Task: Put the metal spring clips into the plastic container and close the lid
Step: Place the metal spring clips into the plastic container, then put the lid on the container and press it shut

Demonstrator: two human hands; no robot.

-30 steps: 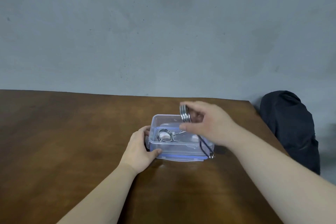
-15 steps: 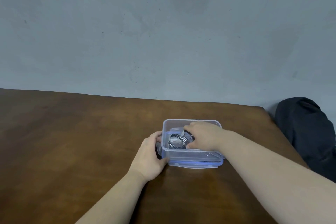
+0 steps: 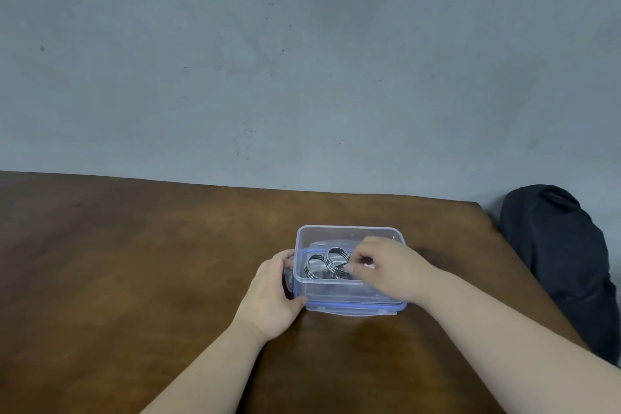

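A clear plastic container (image 3: 349, 229) stands on the brown table (image 3: 134, 262), resting on its blue-rimmed lid (image 3: 353, 311). Two metal spring clips lie inside: one coil (image 3: 313, 266) at the left end and a second coil (image 3: 337, 260) just right of it. My left hand (image 3: 272, 296) grips the container's left end. My right hand (image 3: 389, 269) reaches into the container from the right, its curled fingertips pinched on the second clip; the rest of that clip is hidden under the hand.
A dark fabric bag (image 3: 557, 262) sits off the table's right edge against the grey wall (image 3: 302, 60). The table's far edge runs along that wall, close behind the container.
My right hand brought the second spring clip down from above the container into it and has drawn back slightly, uncovering the coil. My left hand stays on the container.
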